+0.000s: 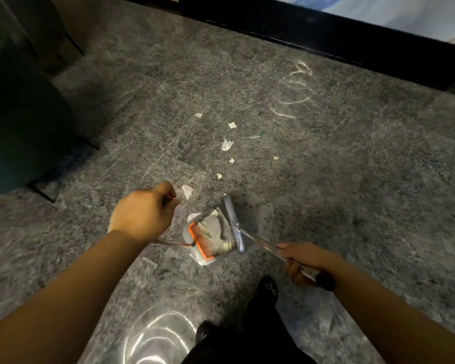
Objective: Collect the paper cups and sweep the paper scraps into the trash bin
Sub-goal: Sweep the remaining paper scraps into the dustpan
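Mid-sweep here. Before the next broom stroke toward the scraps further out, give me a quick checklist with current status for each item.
1. Right hand grips the broom handle: ok.
2. Left hand holds the dustpan handle: ok, fingers curled; the handle itself is mostly hidden under the hand.
3. Dustpan mouth faces the remaining scraps: ok, it opens away from the person.
4. Dustpan has room left: cannot tell; crumpled paper already fills much of it.
5. Floor cleared: not ok; paper scraps and a thin green-tipped item lie beyond the pan.
6. Trash bin located: cannot tell; none clearly in view.
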A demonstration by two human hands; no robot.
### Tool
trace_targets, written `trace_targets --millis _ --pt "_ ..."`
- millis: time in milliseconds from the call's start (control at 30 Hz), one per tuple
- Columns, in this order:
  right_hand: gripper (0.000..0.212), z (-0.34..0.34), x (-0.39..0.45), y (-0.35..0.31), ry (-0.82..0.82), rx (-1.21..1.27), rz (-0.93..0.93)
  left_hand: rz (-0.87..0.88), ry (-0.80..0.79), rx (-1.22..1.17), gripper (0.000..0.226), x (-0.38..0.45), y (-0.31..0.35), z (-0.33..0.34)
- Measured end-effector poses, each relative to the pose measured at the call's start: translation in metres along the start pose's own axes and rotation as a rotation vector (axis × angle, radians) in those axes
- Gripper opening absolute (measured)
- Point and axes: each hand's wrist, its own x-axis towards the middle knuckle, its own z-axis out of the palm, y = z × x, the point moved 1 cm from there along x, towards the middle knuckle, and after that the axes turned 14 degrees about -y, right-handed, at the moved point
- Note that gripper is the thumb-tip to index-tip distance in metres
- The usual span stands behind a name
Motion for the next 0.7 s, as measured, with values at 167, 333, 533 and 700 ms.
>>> trace_targets --millis 167,333,533,700 --pt "0.024 0.04 0.011 0.013 -0.05 0.205 -0.028 -0.098 0.024 -0.022 0.014 -0.054 -0.056 -0.013" --pt "0.027 0.075 0.03 0.018 0.002 0.145 -0.016 -0.17 -0.016 -0.029 0.015 -0.095 -0.101 -0.02" --pt "0.034 0.105 0.057 0.014 0.081 0.08 0.064 -0.242 -0.058 -0.002 0.016 -0.128 -0.138 -0.018" --pt "0.029 0.115 0.085 0.015 0.1 -0.14 0.122 -0.294 -0.06 0.024 0.018 -0.139 -0.15 -0.001"
